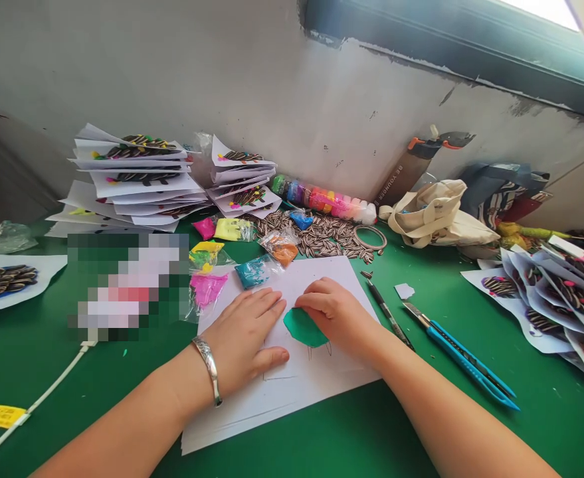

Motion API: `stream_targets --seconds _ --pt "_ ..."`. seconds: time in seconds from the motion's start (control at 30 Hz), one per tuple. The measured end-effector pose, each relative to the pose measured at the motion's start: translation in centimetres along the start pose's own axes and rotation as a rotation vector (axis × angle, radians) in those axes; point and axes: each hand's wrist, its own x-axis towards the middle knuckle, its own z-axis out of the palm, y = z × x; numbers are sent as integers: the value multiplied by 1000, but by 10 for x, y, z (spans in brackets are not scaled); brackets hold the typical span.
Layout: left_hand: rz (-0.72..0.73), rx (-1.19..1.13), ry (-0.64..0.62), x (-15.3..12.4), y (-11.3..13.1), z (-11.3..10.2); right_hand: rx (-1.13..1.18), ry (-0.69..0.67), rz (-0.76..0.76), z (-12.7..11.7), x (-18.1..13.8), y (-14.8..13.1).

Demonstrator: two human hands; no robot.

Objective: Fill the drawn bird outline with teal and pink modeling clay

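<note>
Green modelling clay (302, 330) lies mid-frame on white paper (252, 415), touched by bunched fingers of the right hand (340, 317), pinch unclear. The left hand (246, 335) rests flat, thumb spread; uneven pressing could tear the clay.

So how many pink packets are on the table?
2: one pink packet left of the teal packet, another pink packet left of the pale yellow packet. Others may be hidden.

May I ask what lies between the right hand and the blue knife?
In the head view, a dark pen lies between the right hand and blue knife on the green table.
</note>
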Motion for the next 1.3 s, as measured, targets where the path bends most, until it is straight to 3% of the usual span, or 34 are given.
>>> stream_targets --seconds 0.2,1.3 --pt "2 -5 6 1 0 -1 -37 63 -36 2 3 0" --pt "-17 48 -66 0 0 4 -41 59 -108 11 6 -1"
